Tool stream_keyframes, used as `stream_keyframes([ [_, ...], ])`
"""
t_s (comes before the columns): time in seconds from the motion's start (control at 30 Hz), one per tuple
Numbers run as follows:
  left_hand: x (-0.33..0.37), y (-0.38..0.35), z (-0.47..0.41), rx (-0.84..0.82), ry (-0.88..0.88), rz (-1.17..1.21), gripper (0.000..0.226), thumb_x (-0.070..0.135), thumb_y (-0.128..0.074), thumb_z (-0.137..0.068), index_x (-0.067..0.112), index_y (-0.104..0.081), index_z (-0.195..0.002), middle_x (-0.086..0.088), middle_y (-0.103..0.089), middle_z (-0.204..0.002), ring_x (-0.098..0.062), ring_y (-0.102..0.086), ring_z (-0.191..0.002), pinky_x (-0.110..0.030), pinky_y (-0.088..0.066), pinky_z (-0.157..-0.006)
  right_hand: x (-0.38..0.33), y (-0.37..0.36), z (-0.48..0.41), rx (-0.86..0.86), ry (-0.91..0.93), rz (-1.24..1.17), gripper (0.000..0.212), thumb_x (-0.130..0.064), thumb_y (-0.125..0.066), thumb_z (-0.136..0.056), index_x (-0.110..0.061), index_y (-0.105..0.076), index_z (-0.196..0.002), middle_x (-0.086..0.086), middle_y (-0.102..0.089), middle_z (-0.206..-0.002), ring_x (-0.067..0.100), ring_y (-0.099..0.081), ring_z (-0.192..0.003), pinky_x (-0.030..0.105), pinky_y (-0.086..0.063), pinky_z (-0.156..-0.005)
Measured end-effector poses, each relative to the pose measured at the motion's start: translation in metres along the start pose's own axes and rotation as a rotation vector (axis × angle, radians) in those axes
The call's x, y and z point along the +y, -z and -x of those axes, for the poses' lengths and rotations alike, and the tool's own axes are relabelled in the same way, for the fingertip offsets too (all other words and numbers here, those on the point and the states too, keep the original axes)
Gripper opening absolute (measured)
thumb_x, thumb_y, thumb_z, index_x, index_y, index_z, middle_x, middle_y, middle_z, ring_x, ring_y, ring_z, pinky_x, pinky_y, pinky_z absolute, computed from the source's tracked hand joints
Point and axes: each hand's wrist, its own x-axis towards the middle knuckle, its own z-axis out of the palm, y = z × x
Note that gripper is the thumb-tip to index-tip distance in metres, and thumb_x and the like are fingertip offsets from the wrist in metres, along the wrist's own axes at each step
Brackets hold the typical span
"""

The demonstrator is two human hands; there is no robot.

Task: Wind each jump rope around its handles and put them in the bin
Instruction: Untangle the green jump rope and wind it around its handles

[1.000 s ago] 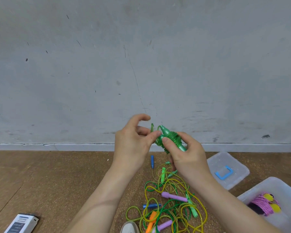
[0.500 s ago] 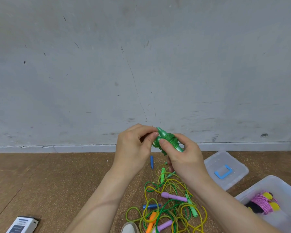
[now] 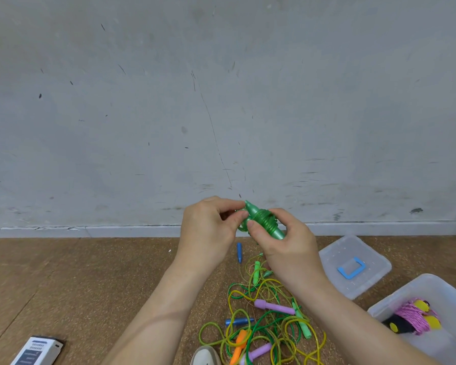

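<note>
Gripped round the wound middle by the right hand (image 3: 287,246), pinched at a loose loop by the left hand (image 3: 208,233): green plastic jump-rope handles bound in green cord (image 3: 265,221) — held mid-air, tip up-left, base down-right. Nearest the right hand (low, rightward): clear plastic bin (image 3: 406,292).

No text is legible; the print on the small white box (image 3: 36,352) is too blurred.

A white device (image 3: 37,351) lies on the cork floor (image 3: 90,285) below a scuffed grey wall (image 3: 142,101).
</note>
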Motion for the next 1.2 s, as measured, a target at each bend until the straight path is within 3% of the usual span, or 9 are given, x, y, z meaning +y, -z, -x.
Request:
stream_keyframes([
  [0.23, -0.002, 0.005, -0.004, -0.004, 0.133, 0.131, 0.013, 0.017, -0.082, -0.072, 0.025, -0.072, -0.073, 0.007, -0.067, -0.060, -0.001, -0.059, -0.055, -0.016, -0.048, -0.057, -0.004, 0.001, 0.003, 0.012, 0.064, 0.127, 0.019, -0.052, -0.064, -0.079, -0.036, -0.061, -0.089, -0.004, -0.064, -0.063, 0.014, -0.057, -0.049, 0.040, -0.050, -0.051],
  [0.37, -0.001, 0.008, -0.002, -0.060, 0.096, 0.101, 0.007, 0.015, -0.076, -0.079, 0.019, -0.077, -0.084, 0.017, -0.067, -0.062, 0.005, -0.061, -0.061, -0.010, -0.046, -0.061, -0.003, 0.004, 0.001, -0.016, 0.049, 0.111, 0.024, -0.055, -0.063, -0.077, -0.037, -0.061, -0.092, -0.006, -0.063, -0.063, 0.014, -0.057, -0.051, 0.040, -0.051, -0.052],
  [0.53, -0.005, 0.007, -0.003, -0.097, 0.189, 0.169, 0.014, 0.006, -0.075, -0.078, 0.019, -0.073, -0.084, 0.002, -0.070, -0.067, -0.010, -0.066, -0.066, -0.028, -0.056, -0.071, -0.001, 0.008, -0.003, 0.003, 0.066, 0.227, 0.034, -0.066, -0.056, -0.068, -0.042, -0.056, -0.092, -0.012, -0.062, -0.064, 0.009, -0.059, -0.057, 0.037, -0.051, -0.057],
  [0.6, -0.003, 0.009, -0.003, -0.084, 0.281, 0.301, 0.014, 0.004, -0.079, -0.074, 0.011, -0.071, -0.083, -0.004, -0.069, -0.064, -0.014, -0.064, -0.060, -0.031, -0.055, -0.067, -0.002, 0.009, -0.003, -0.007, 0.087, 0.299, 0.038, -0.068, -0.054, -0.068, -0.042, -0.054, -0.096, -0.010, -0.061, -0.064, 0.012, -0.061, -0.059, 0.035, -0.051, -0.057],
  [0.73, -0.004, 0.010, -0.006, -0.088, 0.368, 0.463, 0.012, 0.004, -0.081, -0.070, 0.004, -0.069, -0.072, -0.004, -0.063, -0.053, -0.011, -0.056, -0.050, -0.020, -0.046, -0.051, -0.004, 0.011, -0.004, -0.062, 0.095, 0.287, 0.037, -0.063, -0.061, -0.071, -0.041, -0.058, -0.101, -0.011, -0.062, -0.068, 0.007, -0.060, -0.060, 0.032, -0.050, -0.056],
  [0.87, -0.011, 0.009, -0.007, -0.116, 0.386, 0.487, 0.016, 0.019, -0.082, -0.065, 0.014, -0.071, -0.074, -0.002, -0.055, -0.061, -0.007, -0.044, -0.054, -0.017, -0.035, -0.050, -0.006, 0.022, -0.011, -0.193, 0.068, 0.109, 0.023, -0.042, -0.074, -0.078, -0.033, -0.066, -0.098, -0.012, -0.063, -0.066, 0.004, -0.057, -0.053, 0.025, -0.044, -0.051],
  [1.0, -0.013, 0.013, -0.004, -0.402, 0.533, 0.841, 0.018, 0.015, -0.070, -0.064, 0.011, -0.076, -0.081, -0.004, -0.067, -0.068, -0.009, -0.058, -0.057, -0.017, -0.046, -0.051, -0.018, 0.034, -0.011, -0.457, -0.062, -0.159, 0.009, -0.022, -0.070, -0.087, -0.020, -0.069, -0.096, -0.005, -0.053, -0.050, 0.008, -0.045, -0.038, 0.020, -0.037, -0.037],
  [1.07, -0.009, 0.012, -0.004, -0.434, 0.550, 0.961, 0.014, 0.020, -0.070, -0.063, 0.008, -0.075, -0.069, -0.003, -0.065, -0.061, -0.006, -0.055, -0.048, -0.013, -0.046, -0.044, -0.020, 0.034, -0.009, -0.515, -0.171, -0.311, 0.012, -0.028, -0.067, -0.090, -0.016, -0.067, -0.088, 0.003, -0.049, -0.048, 0.012, -0.040, -0.033, 0.017, -0.031, -0.034],
  [1.2, -0.007, 0.001, -0.005, -0.392, 0.503, 1.126, 0.034, 0.036, -0.088, -0.044, 0.011, -0.073, -0.062, 0.001, -0.060, -0.054, -0.002, -0.053, -0.043, -0.011, -0.046, -0.042, -0.023, 0.027, -0.007, -0.552, -0.363, -0.677, 0.027, -0.039, -0.067, -0.079, -0.013, -0.064, -0.083, 0.005, -0.043, -0.051, 0.012, -0.035, -0.034, 0.017, -0.025, -0.033],
])
